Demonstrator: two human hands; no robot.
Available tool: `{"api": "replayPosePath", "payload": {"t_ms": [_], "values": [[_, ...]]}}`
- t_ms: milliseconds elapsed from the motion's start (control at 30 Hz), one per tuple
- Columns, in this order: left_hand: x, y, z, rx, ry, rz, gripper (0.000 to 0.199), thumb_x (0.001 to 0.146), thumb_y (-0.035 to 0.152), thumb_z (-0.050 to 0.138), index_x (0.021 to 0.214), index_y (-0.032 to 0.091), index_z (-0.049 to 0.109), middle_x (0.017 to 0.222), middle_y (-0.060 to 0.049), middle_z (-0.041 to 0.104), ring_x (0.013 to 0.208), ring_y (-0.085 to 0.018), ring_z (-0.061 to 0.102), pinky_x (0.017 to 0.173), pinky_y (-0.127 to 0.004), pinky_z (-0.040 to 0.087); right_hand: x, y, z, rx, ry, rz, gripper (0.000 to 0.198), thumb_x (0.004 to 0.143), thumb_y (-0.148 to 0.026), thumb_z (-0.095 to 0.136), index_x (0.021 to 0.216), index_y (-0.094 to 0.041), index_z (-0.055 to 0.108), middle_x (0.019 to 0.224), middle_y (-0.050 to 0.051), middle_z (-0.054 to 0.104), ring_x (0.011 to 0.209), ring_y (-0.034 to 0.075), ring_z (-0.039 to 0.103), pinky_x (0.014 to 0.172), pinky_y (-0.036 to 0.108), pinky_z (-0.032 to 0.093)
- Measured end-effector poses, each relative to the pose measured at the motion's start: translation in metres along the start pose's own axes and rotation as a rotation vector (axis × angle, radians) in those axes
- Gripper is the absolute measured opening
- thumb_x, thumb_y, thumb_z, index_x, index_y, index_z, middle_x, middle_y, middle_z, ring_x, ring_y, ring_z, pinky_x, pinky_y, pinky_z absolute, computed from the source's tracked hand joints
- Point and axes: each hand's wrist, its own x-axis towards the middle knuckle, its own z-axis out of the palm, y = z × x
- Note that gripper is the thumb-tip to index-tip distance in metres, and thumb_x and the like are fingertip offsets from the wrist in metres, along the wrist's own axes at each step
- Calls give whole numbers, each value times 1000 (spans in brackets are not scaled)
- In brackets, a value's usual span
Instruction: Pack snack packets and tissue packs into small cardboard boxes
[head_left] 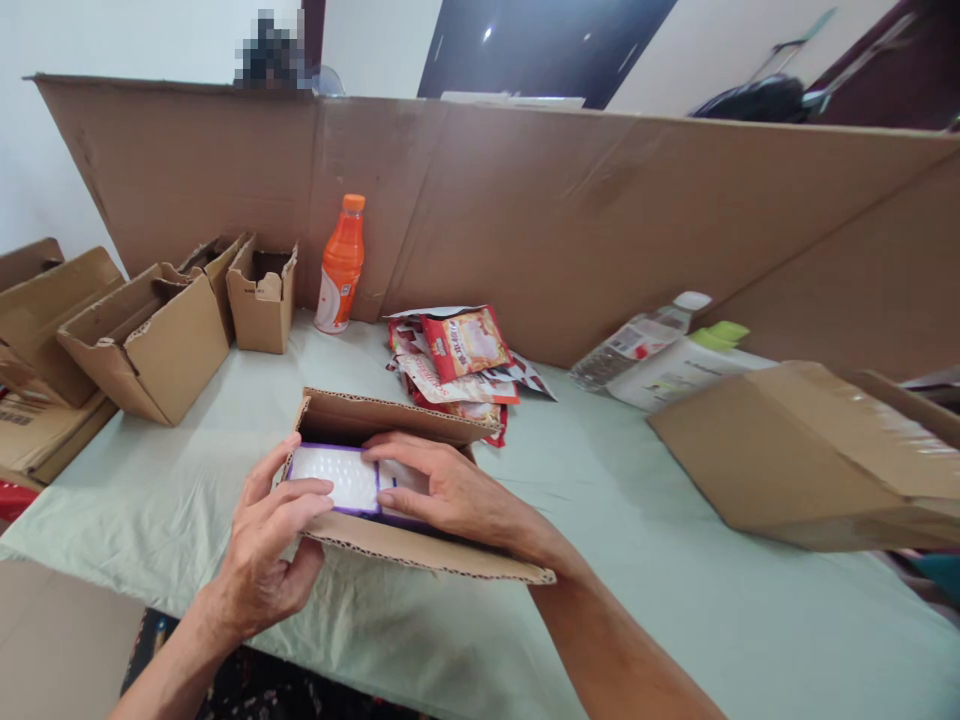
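A small open cardboard box (420, 552) stands at the table's near side, its long flaps raised. Inside lie white packages with purple edges (336, 478), side by side; the right one is mostly covered. My left hand (274, 535) grips the box's near left wall, thumb outside and fingertips over the rim onto the left package. Reaching in from the right, my right hand (442, 490) has its thumb and fingers closed around the right package. The lower part of the packages is hidden by the box walls.
Behind the box lies a pile of red snack packets (465, 350). An orange bottle (342, 265) stands at the cardboard screen (510, 210). Several open cartons (161, 340) are at left. A clear bottle (637, 340), a white green-capped bottle (679, 370) and a large carton (795, 460) are right.
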Motion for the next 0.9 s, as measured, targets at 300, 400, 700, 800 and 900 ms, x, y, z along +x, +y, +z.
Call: {"api": "replayPosePath", "payload": {"t_ms": [300, 400, 700, 800, 900], "values": [[-1, -4, 2, -15, 10, 28, 50, 76, -3, 52, 119, 20, 61, 110, -8, 77, 143, -31, 52, 109, -59, 51, 0, 3, 0, 39, -13, 10, 34, 90, -35, 68, 121, -21, 69, 133, 9, 67, 119, 26, 64, 105, 43, 49], [-1, -5, 3, -11, 21, 33, 49, 76, -2, 52, 119, 21, 61, 110, -7, 77, 142, -31, 53, 108, -59, 51, 0, 3, 0, 44, -13, 15, 34, 90, -36, 68, 121, -23, 70, 134, 9, 67, 120, 26, 64, 106, 43, 49], [-2, -8, 4, -28, 18, 41, 49, 76, -1, 53, 119, 20, 61, 108, -8, 77, 139, -32, 56, 107, -60, 50, -2, 4, 2, 61, -11, 38, 35, 89, -35, 68, 121, -22, 70, 136, 9, 66, 122, 26, 63, 108, 44, 47], [-2, -8, 5, -43, 26, 40, 48, 76, -1, 52, 119, 20, 61, 108, -8, 77, 138, -32, 56, 108, -58, 49, -2, 5, 2, 77, 9, 46, 39, 89, -37, 69, 125, -23, 68, 133, 8, 67, 121, 27, 63, 107, 43, 48], [-2, -8, 5, -43, 29, 39, 48, 76, -1, 53, 118, 19, 62, 107, -9, 77, 139, -32, 55, 108, -58, 49, -3, 4, 2, 86, 27, 51, 42, 88, -37, 70, 128, -24, 66, 131, 7, 69, 120, 27, 64, 106, 43, 49]]}}
